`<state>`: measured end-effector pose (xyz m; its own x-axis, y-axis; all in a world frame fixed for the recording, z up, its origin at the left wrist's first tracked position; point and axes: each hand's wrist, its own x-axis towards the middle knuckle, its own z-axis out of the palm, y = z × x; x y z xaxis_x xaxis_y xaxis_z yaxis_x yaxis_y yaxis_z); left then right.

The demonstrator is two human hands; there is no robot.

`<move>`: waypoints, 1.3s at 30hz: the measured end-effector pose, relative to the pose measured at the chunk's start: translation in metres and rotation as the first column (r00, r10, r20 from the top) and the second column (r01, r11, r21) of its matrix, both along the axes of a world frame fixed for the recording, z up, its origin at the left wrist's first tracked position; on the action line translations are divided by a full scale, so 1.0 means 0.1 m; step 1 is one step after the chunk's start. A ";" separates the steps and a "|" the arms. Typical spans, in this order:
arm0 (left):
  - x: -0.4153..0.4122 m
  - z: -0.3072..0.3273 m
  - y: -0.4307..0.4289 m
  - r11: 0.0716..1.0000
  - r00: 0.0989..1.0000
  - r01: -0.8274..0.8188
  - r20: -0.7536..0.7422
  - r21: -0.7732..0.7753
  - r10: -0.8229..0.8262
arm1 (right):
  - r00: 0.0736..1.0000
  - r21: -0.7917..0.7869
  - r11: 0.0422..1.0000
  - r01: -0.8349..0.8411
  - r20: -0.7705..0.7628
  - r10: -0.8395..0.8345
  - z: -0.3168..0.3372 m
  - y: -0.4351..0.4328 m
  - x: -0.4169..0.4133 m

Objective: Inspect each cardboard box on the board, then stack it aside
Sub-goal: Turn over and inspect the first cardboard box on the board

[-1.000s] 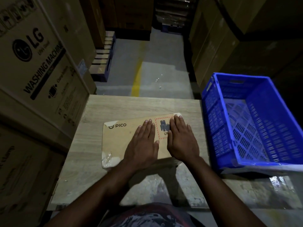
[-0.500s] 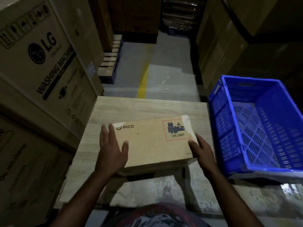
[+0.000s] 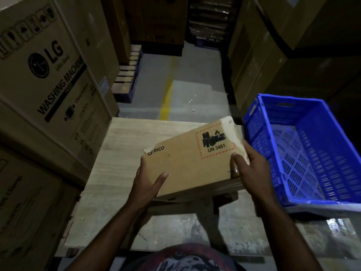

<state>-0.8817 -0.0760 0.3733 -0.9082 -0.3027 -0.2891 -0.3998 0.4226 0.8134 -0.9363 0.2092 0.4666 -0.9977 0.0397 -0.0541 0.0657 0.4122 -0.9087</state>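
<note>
- The cardboard box (image 3: 187, 163) is up in the air over the right side of the board (image 3: 125, 153). It is tilted, and its far right corner is the highest part.
- The top of the box says "PICO" and has a red dashed label that reads "UN 3481". A whitish strip runs along its right end.
- The left hand (image 3: 147, 184) holds the near left corner of the box. The thumb lies on top and the fingers curl under it.
- The right hand (image 3: 248, 173) holds the right end of the box. The thumb presses on top and the fingers wrap round the edge.
- A blue crate (image 3: 316, 153) with holes in its walls sits just to the right of the board.
- A big washing machine box (image 3: 48, 85) stands close against the left side of the board, with another brown box under it.
- Past the far edge of the board, a yellow line (image 3: 166, 98) runs along the grey floor.
- A wooden pallet (image 3: 129, 75) lies past the far left corner of the board.
- Tall brown boxes (image 3: 263, 65) stand past the far right corner of the board, behind the crate.
</note>
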 end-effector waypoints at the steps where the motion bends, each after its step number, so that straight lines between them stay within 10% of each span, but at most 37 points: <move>1: -0.02 -0.02 -0.01 1.000 1.000 0.000 -0.004 0.016 0.000 | 1.000 0.071 0.997 -0.013 -0.013 0.014 0.06 -0.04 0.01; 8: -0.12 0.09 -0.26 0.988 0.993 0.058 -0.098 -0.143 -0.072 | 0.971 0.194 0.966 -0.172 -0.130 0.199 0.23 -0.47 0.21; 13: -0.14 0.79 -0.11 0.987 0.956 0.119 -0.280 0.106 -0.085 | 0.961 0.256 0.959 -0.119 -0.214 0.176 0.06 -0.52 0.16; 17: -0.13 1.08 -0.21 0.950 0.970 0.036 -0.241 0.310 0.042 | 0.988 0.282 0.959 0.013 0.144 -0.055 -0.15 -0.32 0.02; 20: -0.09 1.09 -0.35 0.975 0.975 0.006 -0.220 0.222 0.044 | 0.935 0.076 0.995 -0.061 0.353 0.030 -0.17 -0.38 0.03; 35: -0.08 0.65 -0.08 0.999 0.975 -0.033 -0.218 0.040 0.041 | 1.000 0.307 0.952 0.017 0.017 -0.024 -0.19 -0.49 0.00; 39: -0.05 0.69 -0.08 0.928 0.958 0.067 -0.235 -0.367 -0.162 | 0.994 0.467 0.881 0.068 -0.105 -0.021 -0.14 -0.58 0.04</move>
